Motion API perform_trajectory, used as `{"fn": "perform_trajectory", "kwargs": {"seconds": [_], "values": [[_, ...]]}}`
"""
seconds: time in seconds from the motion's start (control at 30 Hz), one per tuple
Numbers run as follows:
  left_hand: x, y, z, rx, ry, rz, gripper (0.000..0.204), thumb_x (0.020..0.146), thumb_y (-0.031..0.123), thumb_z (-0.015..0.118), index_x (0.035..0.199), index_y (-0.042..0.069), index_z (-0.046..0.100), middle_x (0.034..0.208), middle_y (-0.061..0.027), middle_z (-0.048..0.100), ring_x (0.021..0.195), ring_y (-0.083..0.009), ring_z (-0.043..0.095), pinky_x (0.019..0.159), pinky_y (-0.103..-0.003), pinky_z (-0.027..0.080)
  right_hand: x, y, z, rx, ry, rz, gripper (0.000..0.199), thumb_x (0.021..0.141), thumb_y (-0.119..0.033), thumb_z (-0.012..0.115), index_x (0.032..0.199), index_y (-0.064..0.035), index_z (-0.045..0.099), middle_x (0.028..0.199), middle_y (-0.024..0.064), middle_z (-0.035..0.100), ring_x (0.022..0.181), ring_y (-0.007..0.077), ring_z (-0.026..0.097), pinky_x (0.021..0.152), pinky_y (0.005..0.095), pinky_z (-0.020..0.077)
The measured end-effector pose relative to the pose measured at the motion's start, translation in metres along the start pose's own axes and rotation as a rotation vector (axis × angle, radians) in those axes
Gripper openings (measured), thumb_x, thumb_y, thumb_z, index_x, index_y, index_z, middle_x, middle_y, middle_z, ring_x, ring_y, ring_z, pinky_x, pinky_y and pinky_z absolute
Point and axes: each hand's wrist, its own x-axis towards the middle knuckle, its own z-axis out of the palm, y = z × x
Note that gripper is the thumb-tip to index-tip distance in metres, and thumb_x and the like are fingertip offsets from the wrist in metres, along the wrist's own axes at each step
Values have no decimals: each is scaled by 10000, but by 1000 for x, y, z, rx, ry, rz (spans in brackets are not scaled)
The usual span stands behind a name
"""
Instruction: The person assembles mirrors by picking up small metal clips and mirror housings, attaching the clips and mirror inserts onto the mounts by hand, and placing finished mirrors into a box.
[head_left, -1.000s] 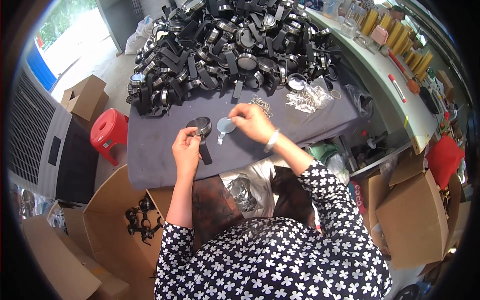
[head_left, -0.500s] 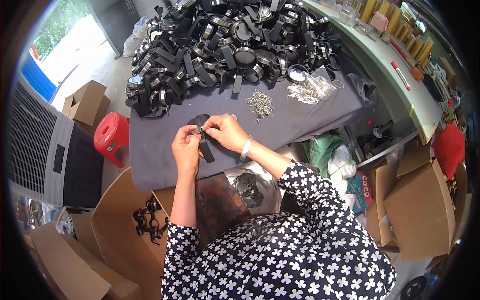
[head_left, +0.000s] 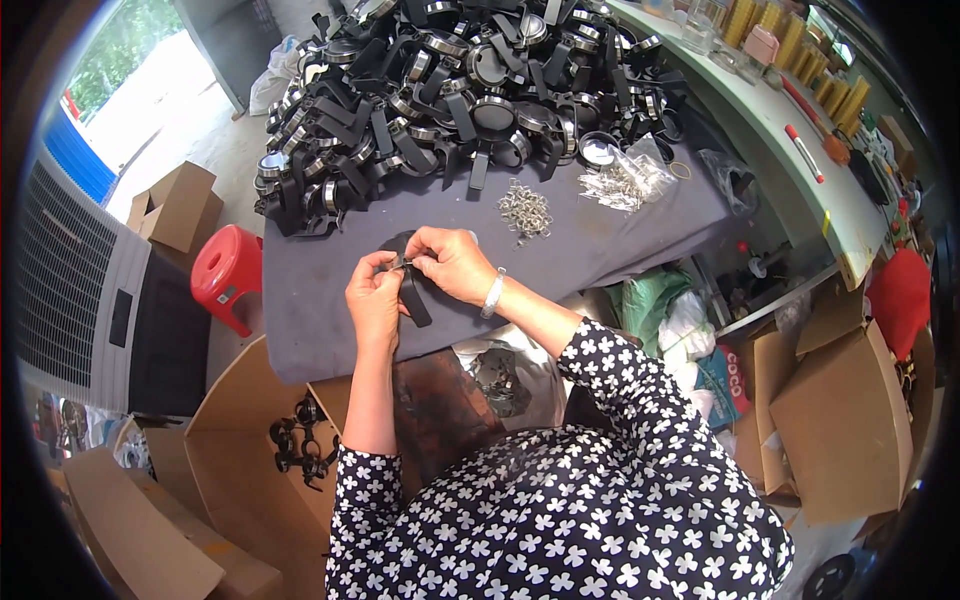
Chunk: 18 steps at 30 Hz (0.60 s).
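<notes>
Over the near left part of the cloth-covered table (head_left: 620, 235), both my hands work at a black handled piece (head_left: 416, 303). Its flat handle points toward me, and its rounded end lies partly hidden behind my fingers. My left hand (head_left: 374, 298) grips it from the left, thumb and fingers closed. From the right, my right hand (head_left: 455, 264) pinches at the joint of the handle; any small part between the fingertips is too hidden to make out. To the right of the hands lie a heap of small metal clips (head_left: 524, 211) and a pile of thin metal pins (head_left: 610, 188) by a clear bag.
A large heap of black handled pieces with steel bands (head_left: 490, 115) covers the table's far side. Left stand a red stool (head_left: 225, 270) and an open cardboard box (head_left: 240, 450) with several black pieces inside. A bench (head_left: 770, 125) runs along the right.
My hands stay at the same spot on the black handled piece, with only slight finger movement. The whole view has shifted very slightly.
</notes>
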Motion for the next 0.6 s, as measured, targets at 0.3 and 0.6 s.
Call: {"fn": "perform_trajectory", "kwargs": {"seconds": [0.3,0.6], "values": [[3,1,-3,-30,8,-38,156,780,9,544,928,54,559,620,30,512,451,-29,448,352,-173,356,4,-4,6,-54,38,-80,124,738,45,568,843,-11,532,681,38,568,639,85,536,589,229,445],[5,-1,-9,-94,-27,-28,187,781,9,520,962,48,550,706,-51,605,519,-86,563,358,-165,373,19,4,2,214,-104,99,172,728,18,616,880,-19,545,638,-8,530,602,46,502,540,218,435]]}}
